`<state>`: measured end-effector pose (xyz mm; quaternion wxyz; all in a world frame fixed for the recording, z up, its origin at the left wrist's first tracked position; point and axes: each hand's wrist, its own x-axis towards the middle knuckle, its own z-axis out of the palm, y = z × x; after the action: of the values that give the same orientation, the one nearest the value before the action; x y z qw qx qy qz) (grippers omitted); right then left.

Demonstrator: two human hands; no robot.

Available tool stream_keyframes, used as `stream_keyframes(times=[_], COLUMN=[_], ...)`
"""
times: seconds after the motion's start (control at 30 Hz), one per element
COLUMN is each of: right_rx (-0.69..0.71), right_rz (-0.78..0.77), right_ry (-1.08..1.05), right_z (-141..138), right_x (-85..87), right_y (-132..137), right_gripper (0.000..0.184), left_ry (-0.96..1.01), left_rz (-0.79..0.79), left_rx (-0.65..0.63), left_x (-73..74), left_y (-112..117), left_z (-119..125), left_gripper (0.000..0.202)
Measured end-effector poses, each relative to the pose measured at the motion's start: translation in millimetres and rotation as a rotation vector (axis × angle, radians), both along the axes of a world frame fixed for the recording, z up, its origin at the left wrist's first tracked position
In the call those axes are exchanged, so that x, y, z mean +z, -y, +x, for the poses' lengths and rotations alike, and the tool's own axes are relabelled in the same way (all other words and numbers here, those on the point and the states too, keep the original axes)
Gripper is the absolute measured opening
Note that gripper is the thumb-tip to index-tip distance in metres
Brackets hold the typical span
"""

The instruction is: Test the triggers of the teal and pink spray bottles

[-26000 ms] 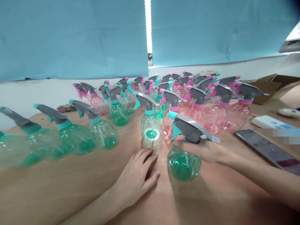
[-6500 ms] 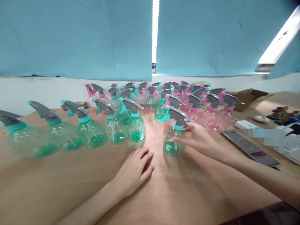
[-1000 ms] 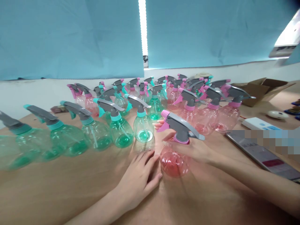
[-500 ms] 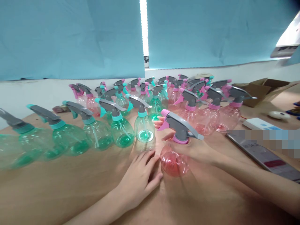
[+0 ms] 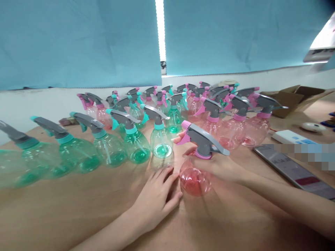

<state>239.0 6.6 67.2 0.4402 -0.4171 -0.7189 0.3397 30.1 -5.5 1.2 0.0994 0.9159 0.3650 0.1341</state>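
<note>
My right hand (image 5: 217, 165) is wrapped round the neck of a pink spray bottle (image 5: 195, 179) with a grey trigger head, which stands on the brown table (image 5: 78, 209) in front of me. My left hand (image 5: 157, 197) lies flat on the table just left of that bottle, fingers spread, its fingertips close to the bottle's base. A row of green spray bottles (image 5: 136, 146) stretches off to the left. A cluster of pink spray bottles (image 5: 235, 127) stands behind and to the right.
More pink and green bottles crowd the back of the table near the white wall. A phone (image 5: 293, 170) and a white box (image 5: 295, 137) lie at the right. Behind them are an open cardboard box (image 5: 293, 97) and a white mouse-like object (image 5: 312, 126).
One second ago the pink bottle was in the same grip; it has barely shifted. Earlier my right hand held green bottles that now stand in the left row.
</note>
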Motion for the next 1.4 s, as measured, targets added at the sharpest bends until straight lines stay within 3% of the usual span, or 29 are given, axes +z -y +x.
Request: stream_keyframes(times=[0.23, 0.37, 0.63, 0.87, 1.13, 1.4], right_rx=[0.009, -0.074, -0.139, -0.009, -0.061, -0.064], right_rz=[-0.041, -0.026, -0.085, -0.027, 0.02, 0.019], right_ry=[-0.065, 0.028, 0.09, 0.057, 0.07, 0.058], right_z=[0, 1, 1, 2, 3, 2], right_x=[2.1, 1.5, 2.7, -1.2, -6.2, -6.6], right_y=[3, 3, 4, -1, -2, -3], right_gripper=[0.025, 0.013, 0.028, 0.039, 0.026, 0.031], left_ry=[-0.012, -0.018, -0.019, 0.0, -0.008, -0.027], left_rz=[-0.004, -0.008, -0.002, 0.001, -0.001, -0.007], left_rx=[0.004, 0.003, 0.01, 0.007, 0.009, 0.004], left_x=[-0.9, -0.9, -1.1, 1.3, 1.3, 0.6], left_y=[0, 0, -1, 0, 1, 0], left_z=[-1, 0, -1, 0, 1, 0], left_gripper=[0.042, 0.041, 0.041, 0.04, 0.041, 0.041])
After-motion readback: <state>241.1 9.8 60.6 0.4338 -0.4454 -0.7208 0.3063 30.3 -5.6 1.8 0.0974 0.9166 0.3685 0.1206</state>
